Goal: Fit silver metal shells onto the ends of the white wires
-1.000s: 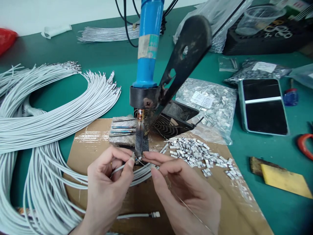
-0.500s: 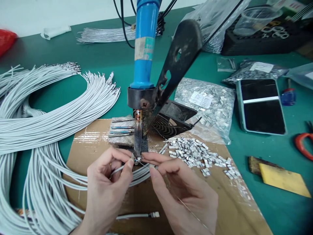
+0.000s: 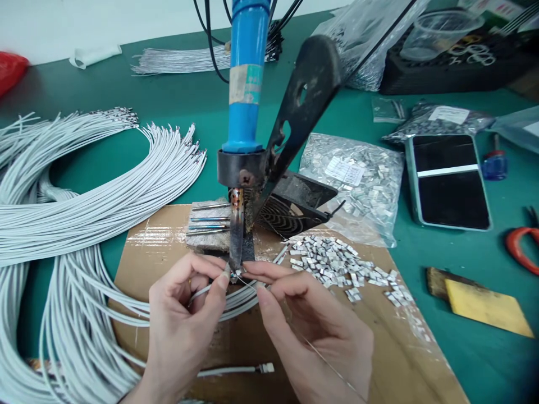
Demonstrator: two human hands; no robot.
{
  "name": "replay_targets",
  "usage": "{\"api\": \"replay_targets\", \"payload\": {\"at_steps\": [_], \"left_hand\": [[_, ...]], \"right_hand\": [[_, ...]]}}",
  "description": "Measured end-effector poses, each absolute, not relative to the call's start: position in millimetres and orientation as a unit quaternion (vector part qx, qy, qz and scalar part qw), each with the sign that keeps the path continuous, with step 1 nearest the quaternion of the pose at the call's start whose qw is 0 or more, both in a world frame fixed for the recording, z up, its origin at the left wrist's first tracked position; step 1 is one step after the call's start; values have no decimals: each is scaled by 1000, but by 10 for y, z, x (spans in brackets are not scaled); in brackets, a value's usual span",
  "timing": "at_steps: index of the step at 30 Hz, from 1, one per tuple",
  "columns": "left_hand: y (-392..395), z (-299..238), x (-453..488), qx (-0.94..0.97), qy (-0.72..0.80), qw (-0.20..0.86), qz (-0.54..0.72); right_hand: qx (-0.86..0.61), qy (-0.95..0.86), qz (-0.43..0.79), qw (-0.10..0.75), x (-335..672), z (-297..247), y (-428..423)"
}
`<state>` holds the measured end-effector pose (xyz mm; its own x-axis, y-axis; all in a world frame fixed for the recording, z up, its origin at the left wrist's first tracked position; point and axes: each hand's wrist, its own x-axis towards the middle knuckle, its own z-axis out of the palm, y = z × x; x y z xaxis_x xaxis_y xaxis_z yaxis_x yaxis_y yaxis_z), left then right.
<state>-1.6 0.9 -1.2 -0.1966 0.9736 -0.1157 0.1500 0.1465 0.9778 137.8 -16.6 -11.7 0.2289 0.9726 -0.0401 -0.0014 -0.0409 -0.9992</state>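
Soldering iron: the blue-handled soldering iron (image 3: 244, 120) points down, its tip just above the joint between the two hands.
Joint: looks midway; a small metal piece (image 3: 237, 275) sits right under the iron's tip, but whether it is fixed cannot be told.
Done: one cable end with a metal piece on it (image 3: 266, 368) lies on the cardboard (image 3: 404, 359), on the near side of the iron.
Left: loose metal pieces (image 3: 328, 261) lie heaped right of the iron; many pale cables (image 3: 96, 207) lie left of it, most ends too small to judge.
Left hand (image 3: 185, 314): grip together, clamped on a cable (image 3: 200, 293) just left of the iron's tip.
Right hand (image 3: 320, 331): grip together on a thin wire (image 3: 330, 363), whose end reaches the joint at the iron's tip; fingertips almost meeting the left hand's.
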Motion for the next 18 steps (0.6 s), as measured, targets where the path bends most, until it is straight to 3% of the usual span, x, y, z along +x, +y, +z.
{"api": "replay_targets", "payload": {"at_steps": [18], "left_hand": [[-1,-16,-25,455,611,451,466]], "right_hand": [[-555,-431,454,548,1374,-138,-155]]}}
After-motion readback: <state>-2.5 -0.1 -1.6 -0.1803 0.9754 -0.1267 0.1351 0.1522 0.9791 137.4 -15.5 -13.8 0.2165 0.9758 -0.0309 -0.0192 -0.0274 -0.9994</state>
